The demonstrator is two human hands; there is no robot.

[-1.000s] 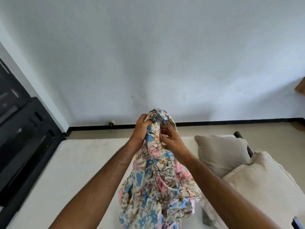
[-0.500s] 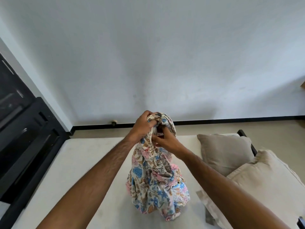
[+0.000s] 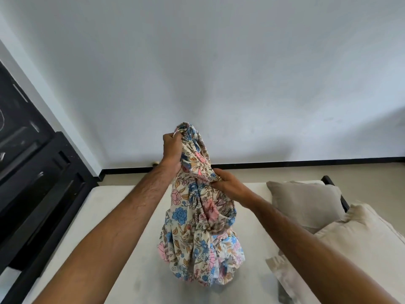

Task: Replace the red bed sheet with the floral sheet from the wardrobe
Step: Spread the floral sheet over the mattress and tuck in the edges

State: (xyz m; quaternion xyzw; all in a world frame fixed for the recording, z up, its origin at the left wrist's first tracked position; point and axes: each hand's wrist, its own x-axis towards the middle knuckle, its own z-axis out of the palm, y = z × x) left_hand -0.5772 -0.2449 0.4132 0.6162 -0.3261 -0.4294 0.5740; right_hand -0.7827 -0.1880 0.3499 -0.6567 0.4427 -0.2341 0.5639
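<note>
bare white mattress, 2 beige pillows, white wall.

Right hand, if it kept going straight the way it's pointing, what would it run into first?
The right hand points left into the floral sheet it already grips; beyond that, probably the left forearm, though depth is unclear.

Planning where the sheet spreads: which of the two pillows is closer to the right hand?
The grey-brown pillow farther back, just beyond the right hand; the paler cream pillow lies nearer the camera, beside the forearm.

Floral sheet — soft crumpled cloth (matt); pillows — plain fabric.
</note>
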